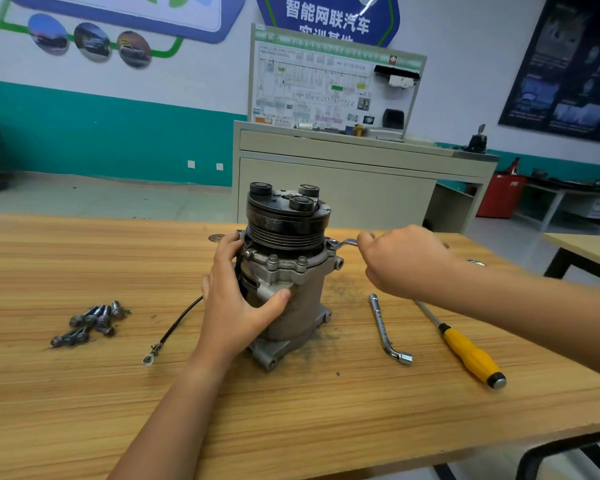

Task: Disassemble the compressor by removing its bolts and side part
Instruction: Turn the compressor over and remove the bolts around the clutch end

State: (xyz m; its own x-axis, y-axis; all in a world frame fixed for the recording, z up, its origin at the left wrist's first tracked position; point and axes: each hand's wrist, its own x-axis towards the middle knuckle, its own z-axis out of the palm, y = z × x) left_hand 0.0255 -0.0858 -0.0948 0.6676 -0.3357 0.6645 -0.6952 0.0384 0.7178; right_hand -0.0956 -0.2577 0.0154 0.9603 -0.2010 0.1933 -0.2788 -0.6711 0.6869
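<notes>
Nearest, right of the left grip (236,306), a yellow-handled screwdriver (471,355) and an L-shaped socket wrench (387,330) lie on the wooden surface (291,427). Loose bolts (90,322) lie to its left. That grip wraps the upright compressor (309,299). Just beyond, the right grip (402,261) is clamped on a small spanner (343,242) set at the compressor's flange.

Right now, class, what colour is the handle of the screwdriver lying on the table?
Yellow with a black end; the head view shows the screwdriver.
</notes>
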